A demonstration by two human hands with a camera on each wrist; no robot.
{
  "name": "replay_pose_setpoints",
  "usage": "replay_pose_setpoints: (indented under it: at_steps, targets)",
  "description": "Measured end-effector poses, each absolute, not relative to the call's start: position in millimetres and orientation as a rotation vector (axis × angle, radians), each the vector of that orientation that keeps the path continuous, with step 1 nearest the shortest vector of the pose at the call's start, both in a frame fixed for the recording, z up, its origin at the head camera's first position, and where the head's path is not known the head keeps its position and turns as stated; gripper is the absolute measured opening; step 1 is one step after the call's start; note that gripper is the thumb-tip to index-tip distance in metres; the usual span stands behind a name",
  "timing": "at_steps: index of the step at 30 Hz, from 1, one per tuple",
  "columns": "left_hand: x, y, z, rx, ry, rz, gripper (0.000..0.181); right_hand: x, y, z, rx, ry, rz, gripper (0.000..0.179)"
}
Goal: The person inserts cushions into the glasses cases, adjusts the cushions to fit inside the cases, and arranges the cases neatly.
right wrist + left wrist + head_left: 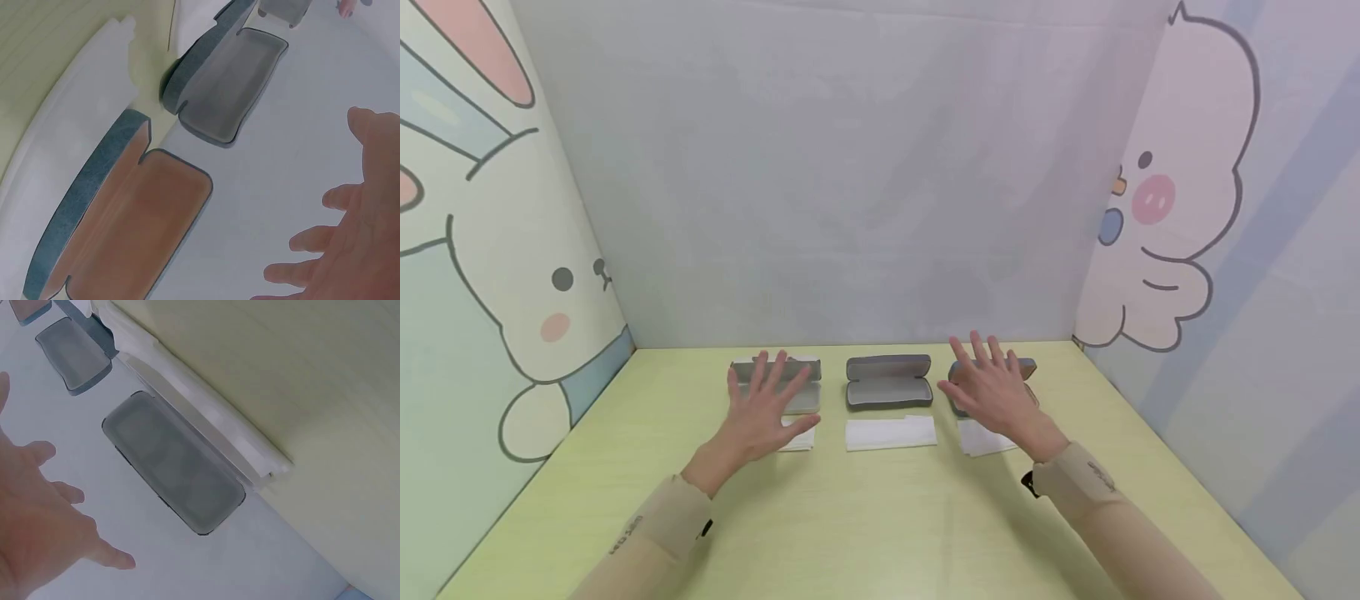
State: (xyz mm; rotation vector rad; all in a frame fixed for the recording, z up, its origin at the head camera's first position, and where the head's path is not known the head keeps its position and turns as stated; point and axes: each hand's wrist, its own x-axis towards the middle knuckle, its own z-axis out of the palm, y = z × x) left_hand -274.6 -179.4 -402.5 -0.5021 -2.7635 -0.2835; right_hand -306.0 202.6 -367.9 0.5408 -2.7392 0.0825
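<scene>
Cases (889, 393), three of them, stand open in a row on the worktop (880, 517), lids raised: a left case (175, 462) with grey lining, a middle one with a dark shell, and a right case (147, 219), blue outside and brown inside. One folded white cloth (891, 434) lies just in front of each. Near the left case, the left hand (757, 421) hovers, fingers spread, grip empty; near the right case, apart from it, the right hand (997, 398) also hovers spread and empty
</scene>
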Motion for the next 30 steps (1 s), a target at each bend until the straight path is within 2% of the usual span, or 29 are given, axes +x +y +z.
replay_pose_setpoints:
  at_steps: [9,16,22,26,30]
  targets:
    - [-278,-199,-397,-0.496,-2.761,-0.362,0.079,-312,167,-369,0.698,-2.681,0.135,0.073]
    - [-280,-226,-395,-0.463,-2.714,-0.603,0.075,-317,127,-377,0.922,-2.711,0.612,0.069]
    - [-278,-268,-393,-0.455,-2.743,-1.175,0.071,-318,91,-387,1.044,-2.701,1.237,0.064]
    - [-277,-298,-397,-0.394,-2.731,-1.745,0.072,-316,73,-395,0.98,-2.693,1.681,0.064]
    - [-275,-318,-404,-0.338,-2.731,-2.051,0.071,-314,60,-405,0.865,-2.651,2.108,0.065]
